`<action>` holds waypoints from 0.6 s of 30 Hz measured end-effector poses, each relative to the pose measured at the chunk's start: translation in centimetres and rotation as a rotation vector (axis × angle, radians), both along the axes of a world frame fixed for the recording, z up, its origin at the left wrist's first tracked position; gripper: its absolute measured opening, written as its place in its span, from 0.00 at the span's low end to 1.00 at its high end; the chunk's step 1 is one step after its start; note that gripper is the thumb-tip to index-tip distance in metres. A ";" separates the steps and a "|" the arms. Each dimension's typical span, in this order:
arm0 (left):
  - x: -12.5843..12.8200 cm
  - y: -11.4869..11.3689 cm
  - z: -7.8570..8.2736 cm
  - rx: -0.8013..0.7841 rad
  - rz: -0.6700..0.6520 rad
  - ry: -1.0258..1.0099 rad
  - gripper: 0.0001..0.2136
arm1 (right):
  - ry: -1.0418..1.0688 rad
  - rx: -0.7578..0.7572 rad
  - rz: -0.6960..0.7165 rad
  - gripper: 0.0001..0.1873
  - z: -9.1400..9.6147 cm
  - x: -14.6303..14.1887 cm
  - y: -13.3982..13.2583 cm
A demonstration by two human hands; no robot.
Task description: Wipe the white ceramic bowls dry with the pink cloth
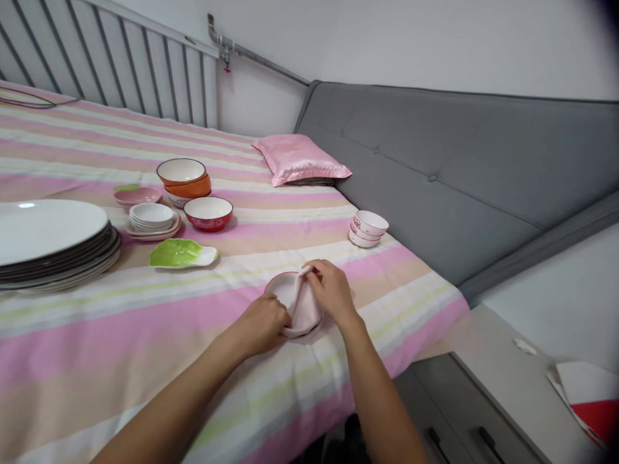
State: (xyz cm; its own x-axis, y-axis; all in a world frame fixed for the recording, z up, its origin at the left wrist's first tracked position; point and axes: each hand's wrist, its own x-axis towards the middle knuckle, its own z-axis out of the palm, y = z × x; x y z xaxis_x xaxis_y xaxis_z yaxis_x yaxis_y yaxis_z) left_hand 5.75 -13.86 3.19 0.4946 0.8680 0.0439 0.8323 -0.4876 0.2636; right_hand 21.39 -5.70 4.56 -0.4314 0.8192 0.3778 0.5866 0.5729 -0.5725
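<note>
A small red-rimmed bowl (282,287) rests on the striped bedspread (145,335) near the bed's near right corner. My left hand (264,322) grips its near side, fingers closed on bowl and cloth. A pale pink cloth (304,312) drapes over the bowl's right half. My right hand (329,290) pinches that cloth and presses it into the bowl.
A stack of large white plates (48,241) sits at the left. A green leaf-shaped dish (181,253), a red bowl (208,213), stacked orange bowls (184,177), small saucers (151,219) and stacked small bowls (368,228) lie beyond. A pink pillow (300,158), grey headboard (459,174) and nightstand (493,386) are right.
</note>
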 end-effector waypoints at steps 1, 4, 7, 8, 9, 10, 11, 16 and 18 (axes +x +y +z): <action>0.0 0.0 0.0 -0.001 0.001 -0.003 0.08 | -0.021 -0.010 0.032 0.14 0.0 -0.6 0.4; -0.1 0.1 -0.1 0.006 -0.007 -0.009 0.08 | -0.069 -0.089 0.138 0.24 -0.5 -1.6 1.1; -0.1 0.2 -0.4 0.023 -0.030 -0.008 0.08 | -0.018 -0.127 0.070 0.29 -1.2 -1.1 1.2; 0.0 0.2 -0.4 0.033 -0.038 -0.008 0.08 | 0.017 -0.124 -0.014 0.28 -1.4 -0.6 1.1; 0.0 0.2 -0.5 0.043 -0.040 -0.009 0.07 | 0.061 -0.126 -0.110 0.26 -1.6 0.1 0.8; 0.0 0.2 -0.5 0.051 -0.038 -0.009 0.07 | 0.109 -0.135 -0.201 0.24 -1.8 0.7 0.5; 0.1 0.2 -0.5 0.055 -0.033 -0.006 0.06 | 0.153 -0.149 -0.276 0.22 -2.0 1.4 0.0; 0.4 0.0 0.0 0.039 -0.034 0.013 0.03 | 0.271 -0.220 -0.355 0.22 -3.7 2.6 -3.0; 0.5 -0.2 0.3 0.051 -0.032 -0.004 0.05 | 0.281 -0.250 -0.372 0.26 -4.2 1.9 -3.8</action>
State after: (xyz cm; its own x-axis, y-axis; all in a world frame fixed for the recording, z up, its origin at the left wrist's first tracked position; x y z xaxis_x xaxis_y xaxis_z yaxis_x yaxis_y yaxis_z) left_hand 6.25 -14.03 3.52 0.5214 0.8485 0.0902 0.8153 -0.5266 0.2410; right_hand 23.32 -9.52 0.41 -0.0043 0.9776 0.2103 0.5286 0.1807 -0.8294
